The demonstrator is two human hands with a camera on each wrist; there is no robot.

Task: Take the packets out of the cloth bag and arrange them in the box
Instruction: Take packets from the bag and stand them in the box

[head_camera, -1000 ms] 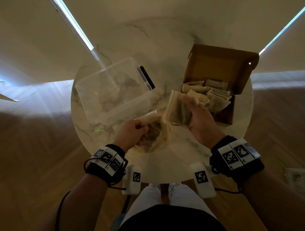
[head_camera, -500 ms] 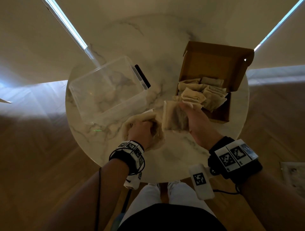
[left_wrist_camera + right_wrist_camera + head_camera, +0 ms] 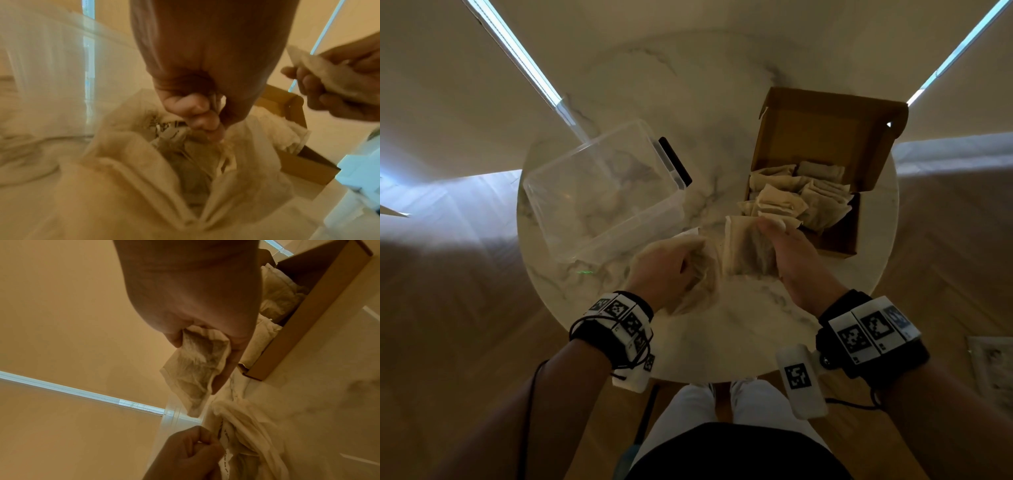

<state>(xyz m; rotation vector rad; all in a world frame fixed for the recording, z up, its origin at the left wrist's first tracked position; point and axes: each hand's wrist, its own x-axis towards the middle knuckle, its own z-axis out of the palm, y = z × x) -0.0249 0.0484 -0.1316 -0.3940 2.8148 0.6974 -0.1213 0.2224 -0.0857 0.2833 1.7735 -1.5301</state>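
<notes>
R hand [image 3: 787,250] grips a packet [image 3: 748,246] by its top edge, fingers curled over the rim, thumb behind; it hangs above the surface [image 3: 722,335], between the cloth bag [image 3: 698,277] and the cardboard box [image 3: 839,236]. L hand [image 3: 664,267] is closed on the bag's mouth, pinching a fold of fabric; the bag lies crumpled on the surface, mouth gaping w/ more inside, prob. packets, though the wrist view is too blurred to count.

Handling: the packet looks like a thin paper-ish sachet w/ loose dark fill. Judged light, soft, floppy; it sags below the hold. Not slippery, but likely to tear or crease if squeezed hard. Best taken at a sealed edge or corner, as now, then laid flat.

Containers: the box, lid flap up, already has several packets [image 3: 791,202] in an untidy overlapping pile, some poking past the near-left rim. The clear plastic tub [image 3: 599,192] at left looks to hold nothing. A dark slim object [image 3: 674,161] lies beside the tub.
</notes>
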